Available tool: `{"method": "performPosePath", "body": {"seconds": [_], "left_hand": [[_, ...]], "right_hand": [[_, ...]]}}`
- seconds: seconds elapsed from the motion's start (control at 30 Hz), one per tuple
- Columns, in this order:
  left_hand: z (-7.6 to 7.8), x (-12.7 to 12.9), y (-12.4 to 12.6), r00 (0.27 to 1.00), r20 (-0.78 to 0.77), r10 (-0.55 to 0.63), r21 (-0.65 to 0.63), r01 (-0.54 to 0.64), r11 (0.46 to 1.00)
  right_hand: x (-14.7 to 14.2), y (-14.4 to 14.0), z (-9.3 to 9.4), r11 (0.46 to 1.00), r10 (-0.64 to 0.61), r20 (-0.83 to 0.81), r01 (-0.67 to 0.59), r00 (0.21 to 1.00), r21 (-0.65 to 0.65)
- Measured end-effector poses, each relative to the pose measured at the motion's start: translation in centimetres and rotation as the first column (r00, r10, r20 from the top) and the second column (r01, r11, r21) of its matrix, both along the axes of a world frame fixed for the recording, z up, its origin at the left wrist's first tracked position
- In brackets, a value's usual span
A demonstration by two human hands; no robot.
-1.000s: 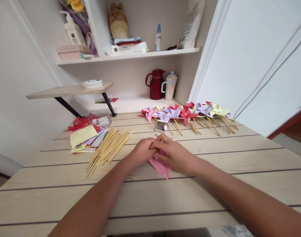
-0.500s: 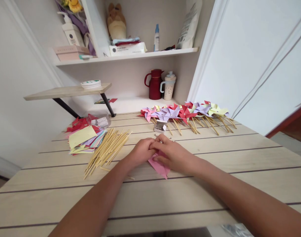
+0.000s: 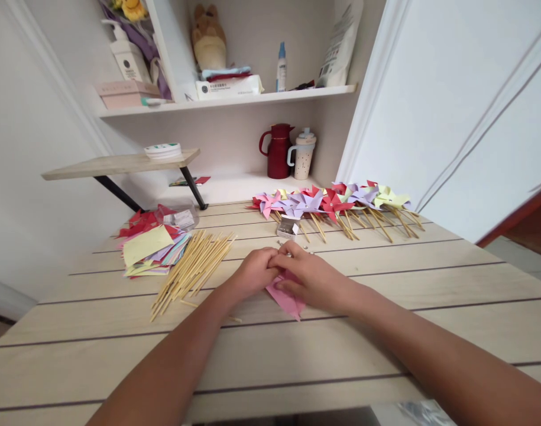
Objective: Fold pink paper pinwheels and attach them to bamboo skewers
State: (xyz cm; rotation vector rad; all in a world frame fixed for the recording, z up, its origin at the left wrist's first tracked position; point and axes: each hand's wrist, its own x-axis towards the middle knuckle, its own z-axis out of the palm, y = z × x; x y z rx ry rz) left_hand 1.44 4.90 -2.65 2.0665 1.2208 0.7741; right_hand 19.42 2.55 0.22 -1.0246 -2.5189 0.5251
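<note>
From the head camera, your left hand and right hand meet at the middle of the counter, both pressed onto a pink paper that lies flat under them with one corner poking out toward you. The fingers of both hands are curled and pinched together over the paper's centre, gripping its folded tips; whether a pin is caught between them is hidden. Just beyond your knuckles sits a small open box, with a few tiny pins loose on the wood beside it. To your left, a bundle of wooden sticks lies fanned out, touching a stack of coloured paper squares. Along the far edge, a row of finished pinwheels in pink, purple, red and yellow rests on its sticks. Judging by that row, many are done; this pink one has no stick yet, and plenty of sticks and paper remain.
</note>
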Motion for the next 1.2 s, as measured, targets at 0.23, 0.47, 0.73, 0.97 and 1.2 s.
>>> {"method": "performPosePath", "body": {"seconds": [0.23, 0.47, 0.73, 0.97, 1.2], "left_hand": [[0.11, 0.06, -0.06, 1.000, -0.010, 0.023, -0.014, -0.024, 1.000], [0.12, 0.13, -0.08, 1.000, 0.009, 0.020, -0.028, -0.019, 0.999], [0.07, 0.03, -0.10, 0.998, 0.051, 0.032, -0.063, -0.029, 0.998], [0.12, 0.11, -0.10, 0.999, 0.032, 0.025, -0.058, -0.023, 0.998], [0.21, 0.20, -0.09, 0.999, -0.006, 0.033, -0.038, -0.033, 0.999]], "right_hand": [[0.01, -0.10, 0.15, 1.000, 0.002, 0.010, -0.001, 1.000, -0.010], [0.12, -0.10, 0.05, 1.000, 0.001, 0.018, -0.001, 1.000, -0.001], [0.00, -0.15, 0.05, 1.000, -0.004, -0.009, 0.004, 1.000, 0.006], [0.05, -0.11, 0.02, 1.000, 0.007, 0.002, -0.007, 1.000, 0.011], [0.10, -0.11, 0.09, 1.000, 0.009, 0.051, -0.009, 0.999, 0.015]]}}
